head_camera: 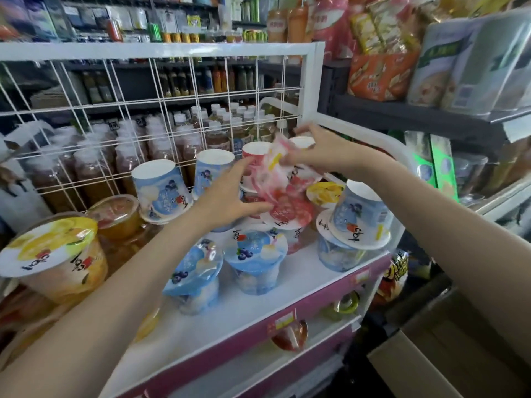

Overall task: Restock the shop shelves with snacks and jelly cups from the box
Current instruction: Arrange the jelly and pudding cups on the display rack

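Observation:
A white top shelf (pixel 258 308) holds several jelly cups: blue blueberry cups (pixel 255 254), red strawberry cups and yellow cups (pixel 324 192), some upside down and stacked. My right hand (pixel 319 150) grips the base of a tilted red jelly cup (pixel 275 173), blurred by motion, above the red stack at the back middle. My left hand (pixel 230 193) touches the same cup's side and the stack below with spread fingers. A brown cardboard box (pixel 448 349) stands at the lower right.
A white wire grid (pixel 161 90) backs the shelf, with bottled drinks behind it. A large yellow cup (pixel 54 259) sits at the left. Dark shelves (pixel 416 113) at the right carry snack packs. Lower pink-fronted shelves (pixel 287 326) hold more cups.

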`<action>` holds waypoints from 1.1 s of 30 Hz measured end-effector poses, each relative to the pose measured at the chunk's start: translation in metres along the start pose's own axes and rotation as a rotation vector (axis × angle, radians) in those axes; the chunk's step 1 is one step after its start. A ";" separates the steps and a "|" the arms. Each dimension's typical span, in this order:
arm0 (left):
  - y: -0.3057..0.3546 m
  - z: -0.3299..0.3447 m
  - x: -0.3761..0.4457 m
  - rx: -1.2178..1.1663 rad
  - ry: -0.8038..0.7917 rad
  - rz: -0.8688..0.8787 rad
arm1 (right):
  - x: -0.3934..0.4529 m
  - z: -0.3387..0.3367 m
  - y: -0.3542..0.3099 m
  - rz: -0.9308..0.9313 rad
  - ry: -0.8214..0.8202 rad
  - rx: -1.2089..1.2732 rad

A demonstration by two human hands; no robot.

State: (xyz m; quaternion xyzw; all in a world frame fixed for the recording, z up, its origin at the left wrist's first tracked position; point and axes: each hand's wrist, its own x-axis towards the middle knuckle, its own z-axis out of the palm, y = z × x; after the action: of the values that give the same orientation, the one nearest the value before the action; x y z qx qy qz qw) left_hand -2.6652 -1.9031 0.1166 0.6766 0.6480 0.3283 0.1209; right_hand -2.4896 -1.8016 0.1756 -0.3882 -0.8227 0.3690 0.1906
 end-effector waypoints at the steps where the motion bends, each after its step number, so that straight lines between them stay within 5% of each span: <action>1: 0.006 0.003 0.000 -0.130 0.030 -0.036 | -0.004 -0.002 0.000 0.029 -0.005 0.098; 4: 0.022 0.009 0.000 -0.498 0.130 -0.153 | -0.009 -0.008 0.007 0.086 -0.108 0.258; 7: 0.026 0.014 0.000 -0.657 0.190 -0.202 | -0.017 -0.013 0.011 0.055 -0.147 0.112; 13: 0.021 0.006 0.008 -0.059 0.147 -0.137 | -0.025 -0.032 0.022 -0.122 0.033 -0.080; 21: 0.029 0.038 0.042 -0.018 0.159 -0.124 | -0.036 -0.042 0.038 -0.153 0.103 -0.097; 28: 0.027 0.047 0.049 0.079 0.163 -0.071 | -0.053 -0.040 0.048 -0.209 0.186 -0.435; 33: 0.024 0.052 0.023 0.089 0.190 -0.030 | -0.071 -0.029 0.067 -0.050 0.004 -0.646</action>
State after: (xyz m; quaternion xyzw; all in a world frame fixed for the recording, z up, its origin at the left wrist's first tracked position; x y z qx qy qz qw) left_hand -2.6159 -1.8707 0.0979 0.6374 0.6805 0.3600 0.0334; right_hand -2.3939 -1.8153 0.1417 -0.4092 -0.9061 0.0830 0.0681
